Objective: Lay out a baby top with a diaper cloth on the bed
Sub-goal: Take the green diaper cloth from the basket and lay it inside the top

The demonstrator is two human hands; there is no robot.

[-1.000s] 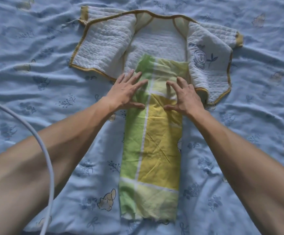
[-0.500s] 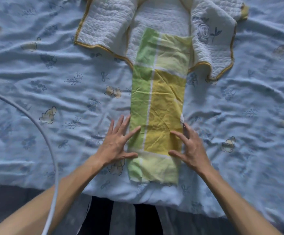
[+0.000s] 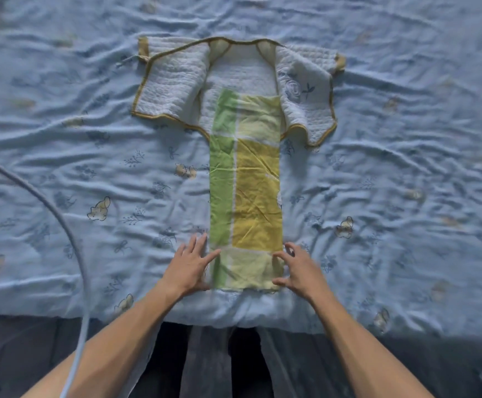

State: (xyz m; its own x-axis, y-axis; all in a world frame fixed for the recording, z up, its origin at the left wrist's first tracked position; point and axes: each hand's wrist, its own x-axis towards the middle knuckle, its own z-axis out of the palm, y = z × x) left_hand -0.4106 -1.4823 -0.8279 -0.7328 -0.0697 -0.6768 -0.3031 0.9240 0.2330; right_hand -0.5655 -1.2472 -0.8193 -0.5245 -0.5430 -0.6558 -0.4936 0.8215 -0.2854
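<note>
A white quilted baby top (image 3: 173, 84) with mustard trim lies spread open on the blue printed bed sheet (image 3: 61, 168), front flaps folded outward. A long green and yellow diaper cloth (image 3: 251, 179) runs from inside the top down toward the bed's near edge, lying flat. My left hand (image 3: 189, 267) rests with straight fingers at the cloth's lower left edge, thumb touching it. My right hand (image 3: 297, 268) sits at the lower right edge, fingers spread and slightly bent, fingertips on the cloth's side. Neither hand grips anything.
The bed's near edge (image 3: 234, 320) runs just below the cloth's bottom end, with dark floor and my legs beneath. A pale cable (image 3: 70, 242) arcs across the left side of the sheet. The wrinkled sheet extends on both sides.
Both hands slid down the diaper cloth from its upper part near the top to its bottom end, smoothing it. The view pulled back, showing the bed's edge.
</note>
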